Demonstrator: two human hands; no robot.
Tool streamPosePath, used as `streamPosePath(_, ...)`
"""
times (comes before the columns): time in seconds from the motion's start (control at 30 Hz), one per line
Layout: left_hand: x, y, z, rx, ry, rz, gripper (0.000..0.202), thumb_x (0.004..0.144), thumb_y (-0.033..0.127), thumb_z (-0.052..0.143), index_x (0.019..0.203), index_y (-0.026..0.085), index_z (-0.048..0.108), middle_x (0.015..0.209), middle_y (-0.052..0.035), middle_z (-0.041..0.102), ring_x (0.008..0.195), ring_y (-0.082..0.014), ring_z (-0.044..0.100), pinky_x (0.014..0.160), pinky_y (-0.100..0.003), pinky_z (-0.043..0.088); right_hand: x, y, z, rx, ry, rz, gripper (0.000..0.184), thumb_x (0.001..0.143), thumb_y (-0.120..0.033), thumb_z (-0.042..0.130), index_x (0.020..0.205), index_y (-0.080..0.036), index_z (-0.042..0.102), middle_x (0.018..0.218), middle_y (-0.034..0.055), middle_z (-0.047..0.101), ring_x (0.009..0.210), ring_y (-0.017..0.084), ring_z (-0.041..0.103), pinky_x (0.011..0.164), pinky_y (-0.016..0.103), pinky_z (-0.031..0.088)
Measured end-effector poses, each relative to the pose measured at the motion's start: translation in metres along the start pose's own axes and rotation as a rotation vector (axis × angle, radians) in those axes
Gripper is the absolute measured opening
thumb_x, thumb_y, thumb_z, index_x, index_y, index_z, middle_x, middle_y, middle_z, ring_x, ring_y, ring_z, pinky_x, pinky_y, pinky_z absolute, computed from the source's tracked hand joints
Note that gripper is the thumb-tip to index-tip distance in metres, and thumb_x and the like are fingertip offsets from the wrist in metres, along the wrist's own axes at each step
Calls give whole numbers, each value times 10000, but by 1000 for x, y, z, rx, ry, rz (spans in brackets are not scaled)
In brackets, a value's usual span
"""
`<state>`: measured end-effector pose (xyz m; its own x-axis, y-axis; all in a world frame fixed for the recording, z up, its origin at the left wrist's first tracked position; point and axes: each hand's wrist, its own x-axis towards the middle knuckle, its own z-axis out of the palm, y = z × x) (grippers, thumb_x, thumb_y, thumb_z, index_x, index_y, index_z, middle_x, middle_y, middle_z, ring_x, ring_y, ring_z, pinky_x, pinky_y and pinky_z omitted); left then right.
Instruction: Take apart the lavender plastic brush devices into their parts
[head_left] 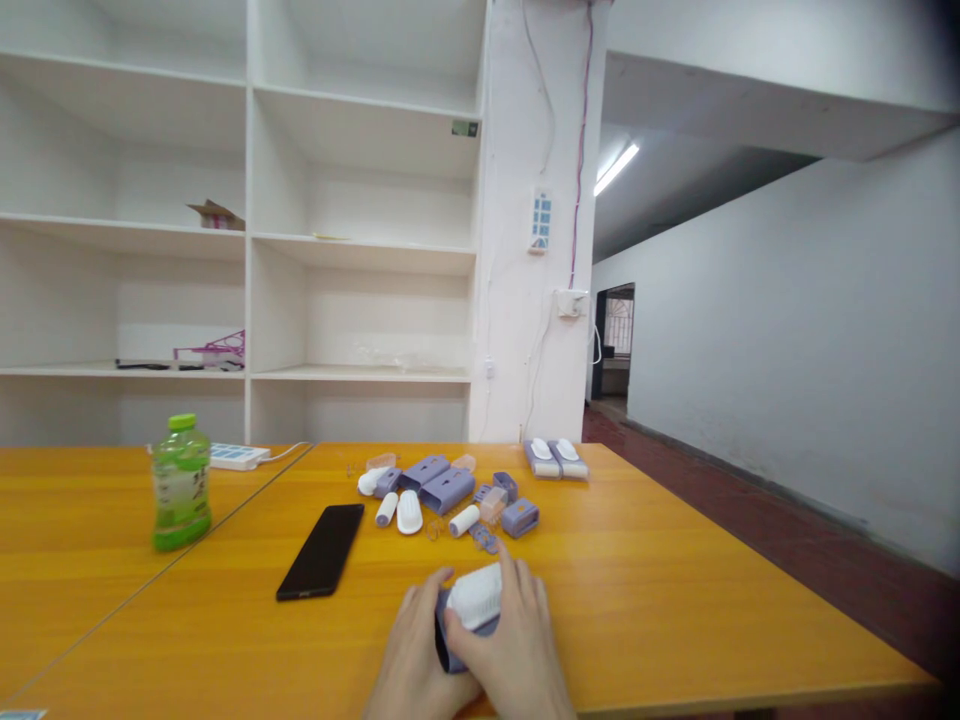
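Observation:
Near the table's front edge, my left hand point(421, 650) is wrapped round a purple plastic case point(444, 640) with a dark opening at its left end. My right hand point(517, 635) grips a white oval piece with a ridged side point(477, 598) between thumb and fingers. The white piece lies against the upper face of the case; whether the two are joined I cannot tell. Just beyond my hands are loose parts: purple cases point(448, 490), a white ridged oval piece point(409, 512), a white roller point(464, 520) and a clear cover point(493, 503).
A black phone point(321, 552) lies left of the parts. Farther left stands a green bottle point(182, 485), with a white power strip point(236, 457) behind it. Two purple-and-white units point(556, 460) sit at the table's far right. White shelves point(360, 240) rise behind the orange table point(675, 600).

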<state>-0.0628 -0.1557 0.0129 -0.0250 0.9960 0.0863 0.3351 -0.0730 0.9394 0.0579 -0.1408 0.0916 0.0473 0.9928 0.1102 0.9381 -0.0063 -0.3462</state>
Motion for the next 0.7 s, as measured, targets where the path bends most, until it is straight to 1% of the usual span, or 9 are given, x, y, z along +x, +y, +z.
streamPosePath(0.1,-1,3,-2,13,-31,-6,782,562,251,718,1310,85,563,1204,-184,677,1121,-361,640,998,-451,501,4,8,-2,63,34,8,676,771,-390,652,1396,-150,565,1212,172,681,1156,402,616,1026,507,471)
streamPosePath(0.2,-2,7,-4,15,-19,-19,777,531,243,776,1276,122,591,1214,-156,677,1133,-350,633,1017,-433,491,10,21,-3,172,57,10,565,878,-406,569,1383,-153,577,1300,153,681,1214,335,632,1049,423,485)
streamPosePath(0.3,-3,9,-5,20,3,-39,785,507,217,802,1262,119,610,1211,-153,682,1136,-349,630,1019,-418,486,11,32,-2,246,61,-38,557,909,-497,580,1340,-145,604,1333,155,669,1254,318,618,1069,387,486)
streamPosePath(0.37,-2,8,-4,27,23,-47,805,514,241,817,1282,122,605,1218,-157,686,1145,-359,629,1015,-422,489,8,35,1,267,93,-97,555,926,-514,577,1349,-155,590,1357,153,647,1284,310,594,1083,381,482)
streamPosePath(0.43,-2,5,-3,13,45,-24,784,548,275,806,1292,139,602,1220,-158,690,1145,-366,631,1009,-437,495,4,36,4,241,117,-164,604,899,-498,629,1405,-181,535,1417,142,600,1333,314,548,1115,404,458)
streamPosePath(0.5,-2,2,-1,-21,61,19,734,590,282,761,1292,138,599,1209,-165,694,1133,-363,636,1001,-453,498,1,34,8,183,109,-186,706,828,-478,713,1440,-204,495,1437,137,582,1344,341,532,1124,457,446)
streamPosePath(0.57,-2,1,1,-49,77,39,716,598,253,711,1291,114,595,1202,-179,693,1126,-358,640,1005,-458,491,0,28,11,130,104,-148,738,777,-451,751,1428,-205,503,1400,149,606,1301,370,560,1085,497,471)
streamPosePath(0.63,-3,0,2,-57,87,35,716,585,235,681,1284,103,597,1189,-178,695,1115,-354,645,1001,-452,490,1,20,12,93,136,-90,713,764,-418,751,1402,-196,523,1351,160,633,1254,386,586,1047,514,487)
streamPosePath(0.7,-3,1,2,-61,87,34,709,587,235,663,1280,99,598,1181,-175,694,1107,-352,645,991,-447,491,2,11,11,73,165,-66,684,760,-394,750,1380,-196,539,1307,157,654,1221,392,598,1035,527,485)
